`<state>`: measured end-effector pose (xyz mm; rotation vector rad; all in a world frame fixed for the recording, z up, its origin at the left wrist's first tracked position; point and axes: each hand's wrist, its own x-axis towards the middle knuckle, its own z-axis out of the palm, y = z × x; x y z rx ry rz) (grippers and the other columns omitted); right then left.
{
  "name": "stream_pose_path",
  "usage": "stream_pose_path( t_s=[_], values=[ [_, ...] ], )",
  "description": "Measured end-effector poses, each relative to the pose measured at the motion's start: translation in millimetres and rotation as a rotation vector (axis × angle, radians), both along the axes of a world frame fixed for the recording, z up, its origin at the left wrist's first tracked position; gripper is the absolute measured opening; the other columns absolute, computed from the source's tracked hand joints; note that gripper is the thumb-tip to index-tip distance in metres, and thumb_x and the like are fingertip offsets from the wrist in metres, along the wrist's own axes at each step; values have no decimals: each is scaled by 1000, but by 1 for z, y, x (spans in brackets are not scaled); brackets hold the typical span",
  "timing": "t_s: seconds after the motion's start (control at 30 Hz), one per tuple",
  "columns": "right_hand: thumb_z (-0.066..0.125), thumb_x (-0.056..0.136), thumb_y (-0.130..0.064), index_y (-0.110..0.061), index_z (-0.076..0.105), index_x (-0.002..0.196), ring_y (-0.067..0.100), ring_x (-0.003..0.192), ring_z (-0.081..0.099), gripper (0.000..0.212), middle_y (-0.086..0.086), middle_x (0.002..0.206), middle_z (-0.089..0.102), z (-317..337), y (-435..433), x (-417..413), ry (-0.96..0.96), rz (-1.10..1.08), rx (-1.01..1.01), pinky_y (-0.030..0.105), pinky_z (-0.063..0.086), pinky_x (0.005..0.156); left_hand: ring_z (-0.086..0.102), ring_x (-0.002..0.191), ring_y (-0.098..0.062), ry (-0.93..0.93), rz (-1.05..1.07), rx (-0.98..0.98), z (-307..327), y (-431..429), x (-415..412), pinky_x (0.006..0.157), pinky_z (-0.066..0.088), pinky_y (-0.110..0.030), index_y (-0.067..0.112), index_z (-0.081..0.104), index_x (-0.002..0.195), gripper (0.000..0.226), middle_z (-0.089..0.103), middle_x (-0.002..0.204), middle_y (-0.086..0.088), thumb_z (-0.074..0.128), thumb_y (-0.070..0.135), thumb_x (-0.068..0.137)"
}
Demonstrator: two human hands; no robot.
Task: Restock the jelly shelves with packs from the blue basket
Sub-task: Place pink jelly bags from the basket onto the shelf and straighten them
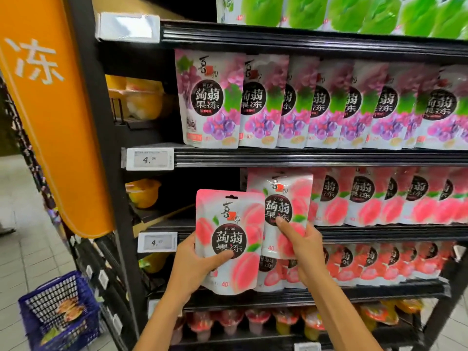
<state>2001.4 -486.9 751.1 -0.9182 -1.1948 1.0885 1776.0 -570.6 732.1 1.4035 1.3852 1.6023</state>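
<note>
Supermarket shelving fills the view, with the blue basket (33,307) on the floor at lower left. The left hand (195,262) grips a peach pack (228,239) upright by its lower edge, thumb across the front. The right hand (301,247) pinches a second peach pack (281,198) just behind and to the right of it. The dark gap at the left end of the peach shelf (379,233) lies up and behind the left pack, so that hand looks nearer, though whether the second pack touches the standing row is unclear.

Bright even light, blurred bowed edges
</note>
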Motion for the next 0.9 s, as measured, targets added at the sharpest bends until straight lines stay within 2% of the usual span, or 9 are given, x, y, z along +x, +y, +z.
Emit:
stream_pose_path(
  t_s=[0.1, 0.2, 0.37, 0.47, 0.53, 0.63, 0.7, 0.8, 0.9],
  values=[
    [83, 73, -40, -6, 69, 87, 29, 83, 72, 40, 10, 88, 76, 14, 17, -6, -6, 27, 27, 44, 58, 78, 74, 84, -11, 1, 7, 2, 3, 4, -2, 64, 58, -20, 33, 67, 97, 53, 77, 95, 7, 91, 46, 52],
    [82, 72, -46, -16, 69, 81, 13, 76, 69, 34, -4, 77, 74, 24, 30, -14, -41, -14, 73, 32, 53, 71, 73, 86, -9, -11, 43, 14, 3, 6, -4, 65, 59, -23, 35, 66, 101, 57, 76, 98, 7, 90, 48, 51],
    [82, 71, -49, -29, 49, 64, -1, 54, 45, 39, -18, 55, 50, 25, 45, -31, -112, -84, 177, 23, 41, 60, 74, 84, -13, -133, 104, -5, -4, 12, -8, 60, 58, -22, 27, 69, 97, 58, 77, 94, 5, 94, 44, 48],
    [78, 68, -61, -28, 53, 77, 1, 65, 52, 42, -16, 65, 57, 16, 45, -35, -173, -111, 251, 18, 45, 65, 75, 83, -15, -161, 111, -20, -9, 15, -10, 60, 58, -23, 23, 69, 98, 54, 77, 94, 3, 90, 39, 51],
    [76, 67, -66, -27, 55, 81, 6, 66, 55, 46, -6, 71, 61, 12, 45, -34, -219, -119, 283, 17, 47, 63, 75, 84, -16, -166, 112, -26, -11, 17, -10, 60, 59, -24, 22, 70, 98, 53, 77, 94, 2, 89, 38, 52],
    [77, 74, -57, -19, 53, 84, 17, 69, 56, 46, 11, 80, 61, 10, 42, -27, -325, -117, 302, 31, 49, 64, 75, 85, -17, -167, 114, -49, -14, 20, -8, 62, 60, -28, 22, 69, 99, 53, 77, 94, 1, 89, 39, 52],
    [79, 77, -48, -23, 56, 90, 17, 81, 63, 36, 3, 87, 66, 8, 39, -21, -358, -98, 317, 33, 54, 71, 75, 85, -16, -166, 114, -56, -16, 21, -6, 64, 60, -29, 21, 68, 100, 54, 77, 95, 2, 88, 39, 53],
    [82, 73, -43, -39, 60, 103, 0, 92, 64, 37, -18, 97, 68, 3, 31, -10, -391, -133, 336, 14, 51, 77, 75, 86, -16, -180, 103, -53, -19, 22, -2, 62, 60, -26, 19, 68, 101, 53, 77, 96, 2, 88, 35, 55],
    [84, 69, -44, -33, 64, 106, 4, 94, 59, 44, -16, 95, 64, -1, 27, -3, -494, -286, 346, 29, 51, 85, 75, 86, -17, -192, 91, -49, -21, 23, 1, 63, 60, -28, 18, 67, 103, 53, 77, 96, 1, 88, 31, 56]
  ],
)
